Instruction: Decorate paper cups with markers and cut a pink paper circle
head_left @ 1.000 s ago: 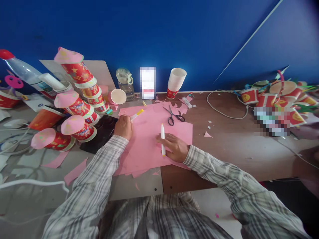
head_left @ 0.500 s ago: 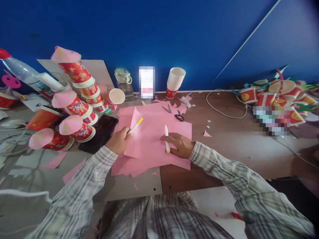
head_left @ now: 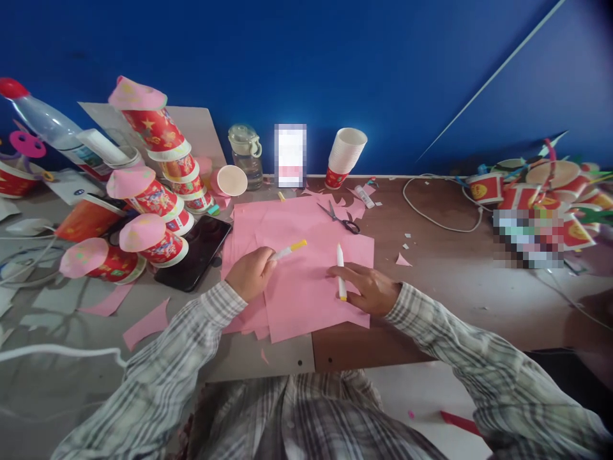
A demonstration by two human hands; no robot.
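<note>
My left hand [head_left: 249, 273] is closed around a white marker with a yellow end [head_left: 287, 250], which points to the right over the pink paper. Between the fingers of my right hand [head_left: 371, 289] is a second white marker [head_left: 340, 271], nearly upright in view, its pale tip away from me and its yellow end towards me. Both hands are over a stack of pink paper sheets [head_left: 306, 281]. The top sheet lies slightly askew, its near edge jutting towards me. Black-handled scissors [head_left: 341, 220] lie partly open at the stack's far right corner.
Red paper-cup figures with pink cone tops [head_left: 156, 131] crowd the left, beside a black phone [head_left: 196, 252]. Behind stand a glass jug [head_left: 246, 166], a lit, blurred screen [head_left: 290, 156] and stacked cups [head_left: 345, 156]. A glue stick [head_left: 364, 197], cable [head_left: 407, 198] and cup crafts [head_left: 522, 191] lie rightward.
The top pink sheet, lifted at its far edge before, now lies flat and nearer to me. My left hand has moved right with its marker. The right hand still holds the other, slightly further right.
</note>
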